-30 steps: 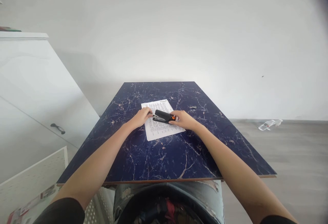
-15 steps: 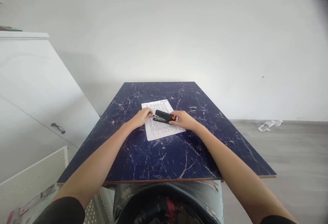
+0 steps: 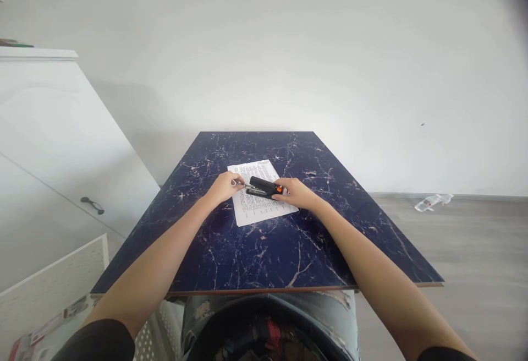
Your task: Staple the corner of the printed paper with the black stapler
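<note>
A black stapler (image 3: pixel 264 187) with an orange end lies across a printed sheet of paper (image 3: pixel 259 205) on the dark blue marbled table (image 3: pixel 264 245). My right hand (image 3: pixel 297 193) is closed on the stapler's orange rear end. My left hand (image 3: pixel 223 186) sits at the sheet's left edge, its fingers pinched on a thin metal piece at the stapler's front tip; what that piece is I cannot make out.
A small dark scrap (image 3: pixel 311 173) lies on the table right of the paper. A white cabinet (image 3: pixel 49 146) with a dark handle stands to the left. An empty plastic bottle (image 3: pixel 433 201) lies on the floor at the right by the wall.
My left hand has drawn slightly left from the stapler's tip, pinching a thin metal piece that now shows between fingers and stapler. My right hand and the stapler stay put.
</note>
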The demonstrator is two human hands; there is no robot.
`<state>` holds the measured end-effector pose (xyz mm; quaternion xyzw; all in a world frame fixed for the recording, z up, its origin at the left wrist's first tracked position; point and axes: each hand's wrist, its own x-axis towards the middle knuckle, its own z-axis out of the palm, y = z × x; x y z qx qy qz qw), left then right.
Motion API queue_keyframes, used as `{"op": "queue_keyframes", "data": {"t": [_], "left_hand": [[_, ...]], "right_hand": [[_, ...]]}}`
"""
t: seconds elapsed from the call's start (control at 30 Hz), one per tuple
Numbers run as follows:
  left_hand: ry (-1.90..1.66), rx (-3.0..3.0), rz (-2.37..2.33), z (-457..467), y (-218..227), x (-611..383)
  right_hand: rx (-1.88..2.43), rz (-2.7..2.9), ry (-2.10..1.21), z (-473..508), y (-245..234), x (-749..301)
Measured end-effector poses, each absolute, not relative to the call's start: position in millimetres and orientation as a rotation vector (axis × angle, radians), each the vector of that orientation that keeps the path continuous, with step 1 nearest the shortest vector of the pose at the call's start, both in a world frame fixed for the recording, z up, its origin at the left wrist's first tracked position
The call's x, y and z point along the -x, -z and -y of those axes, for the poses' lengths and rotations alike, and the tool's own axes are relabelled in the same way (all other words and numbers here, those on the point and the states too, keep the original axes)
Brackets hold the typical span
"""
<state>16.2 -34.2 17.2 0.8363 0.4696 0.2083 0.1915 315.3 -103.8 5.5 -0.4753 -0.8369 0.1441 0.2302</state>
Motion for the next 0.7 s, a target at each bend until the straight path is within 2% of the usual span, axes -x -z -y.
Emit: {"op": "queue_keyframes", "data": {"t": [0.27,0.47,0.7], "left_hand": [[-0.694,-2.070,-1.550,41,-17,-15],[-0.762,-2.041,-1.402,52,-18,-27],[-0.813,-1.990,-1.268,45,2,-35]], "right_hand": [[1.307,2.289,-0.412,103,-4,-316],[1.293,2.259,-0.405,101,0,-315],[1.360,2.165,-0.444,99,6,-314]]}}
